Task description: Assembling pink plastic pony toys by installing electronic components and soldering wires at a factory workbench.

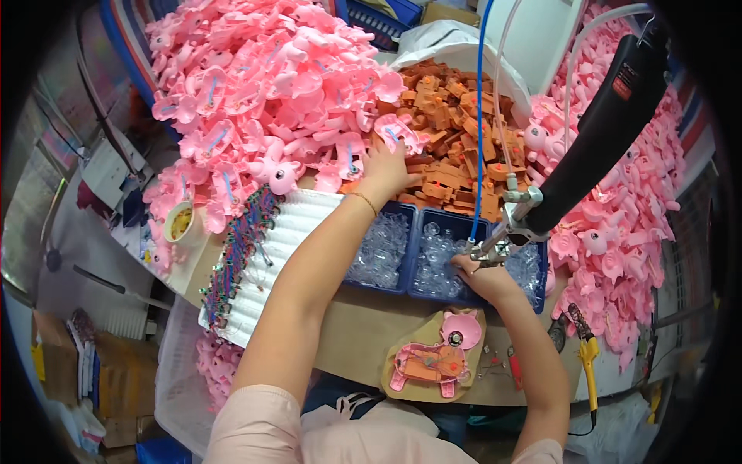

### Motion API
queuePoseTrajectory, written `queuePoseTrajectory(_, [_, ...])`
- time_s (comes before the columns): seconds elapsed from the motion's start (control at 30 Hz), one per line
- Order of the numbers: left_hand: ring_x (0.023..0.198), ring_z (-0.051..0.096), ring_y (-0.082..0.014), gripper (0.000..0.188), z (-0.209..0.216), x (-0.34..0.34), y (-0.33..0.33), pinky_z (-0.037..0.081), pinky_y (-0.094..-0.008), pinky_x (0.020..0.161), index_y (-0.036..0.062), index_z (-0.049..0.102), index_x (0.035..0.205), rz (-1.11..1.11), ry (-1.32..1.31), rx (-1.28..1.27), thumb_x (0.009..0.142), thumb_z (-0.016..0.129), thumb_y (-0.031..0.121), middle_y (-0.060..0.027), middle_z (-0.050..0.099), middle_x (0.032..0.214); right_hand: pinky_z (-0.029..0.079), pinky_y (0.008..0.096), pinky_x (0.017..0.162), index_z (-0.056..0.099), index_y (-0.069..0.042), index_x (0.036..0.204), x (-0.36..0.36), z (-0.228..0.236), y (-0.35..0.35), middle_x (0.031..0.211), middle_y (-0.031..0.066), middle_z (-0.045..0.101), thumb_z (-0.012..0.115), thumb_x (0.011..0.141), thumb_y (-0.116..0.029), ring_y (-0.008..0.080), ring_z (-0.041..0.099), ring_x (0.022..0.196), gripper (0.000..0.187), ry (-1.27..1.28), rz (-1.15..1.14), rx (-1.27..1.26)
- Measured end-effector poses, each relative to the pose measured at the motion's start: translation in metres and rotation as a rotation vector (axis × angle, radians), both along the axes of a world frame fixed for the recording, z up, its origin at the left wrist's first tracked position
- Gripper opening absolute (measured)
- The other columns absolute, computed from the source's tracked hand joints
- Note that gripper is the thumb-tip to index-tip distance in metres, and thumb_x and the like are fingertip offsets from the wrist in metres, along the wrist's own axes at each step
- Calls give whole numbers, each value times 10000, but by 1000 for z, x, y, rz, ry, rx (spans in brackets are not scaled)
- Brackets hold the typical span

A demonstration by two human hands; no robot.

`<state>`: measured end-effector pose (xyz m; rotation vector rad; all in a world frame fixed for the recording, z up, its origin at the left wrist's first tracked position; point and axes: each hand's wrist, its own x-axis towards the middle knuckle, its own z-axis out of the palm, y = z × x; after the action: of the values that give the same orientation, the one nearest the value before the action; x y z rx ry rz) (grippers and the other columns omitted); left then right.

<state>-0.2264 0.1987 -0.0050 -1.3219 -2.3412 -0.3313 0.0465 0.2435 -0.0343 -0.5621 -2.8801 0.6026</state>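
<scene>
The person's left hand [389,166], fingers partly spread, touches a pink animal-shaped toy shell half [403,134] between the pink pile [270,93] and the orange plastic boxes [439,100]; whether it is gripped cannot be told. The shell looks light, stiff and slick (its thin rim seems the surest hold). The right hand [487,282], fingers curled, dips among small clear plastic parts [434,264] in a blue bin [437,298], its grasp hidden.

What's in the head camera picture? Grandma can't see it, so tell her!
A person's left hand is at heaped pink parts beside orange blocks; the right hand is over clear pieces in a blue tray. An open pink toy lies in front.
</scene>
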Motion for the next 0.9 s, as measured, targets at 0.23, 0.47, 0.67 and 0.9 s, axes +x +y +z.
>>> queuePoseTrajectory(0.23, [965, 574, -234, 641, -2, -49, -53, 460, -320, 822, 1, 407, 1290, -186, -839, 365, 741, 627, 248, -170, 560, 1125, 442, 387, 754, 557, -78, 949, 10, 5, -10, 943, 125, 560, 624, 747, -96, 320, 544, 913, 214, 481, -195, -111])
queuePoseTrajectory(0.47, [1175, 482, -294, 561, 57, 36, -206, 480, -352, 836, -55, 348, 1310, -395, -1950, 659, 799, 494, 123, -219, 470, 1263, 415, 216, 647, 577, 3, 908, 84, 50, -61, 837, 41, 540, 644, 765, -12, 102, 520, 720, 159, 420, -419, -451])
queuePoseTrajectory(0.67, [1133, 448, -490, 1046, 32, 116, -253, 426, -555, 931, 78, 161, 1418, -236, -2233, 601, 526, 706, 54, -239, 327, 1366, 404, 190, 677, 590, 2, 916, 155, 32, -120, 898, 14, 534, 624, 792, -11, 55, 503, 751, 129, 297, -588, -921])
queuePoseTrajectory(0.9, [1152, 463, -443, 887, 15, 153, -256, 437, -502, 930, 21, 208, 1389, -228, -2201, 562, 664, 695, 179, -274, 390, 1308, 463, 265, 690, 606, 2, 1018, 159, 44, -171, 892, 32, 595, 653, 766, -11, 116, 571, 791, 257, 489, -803, -1295])
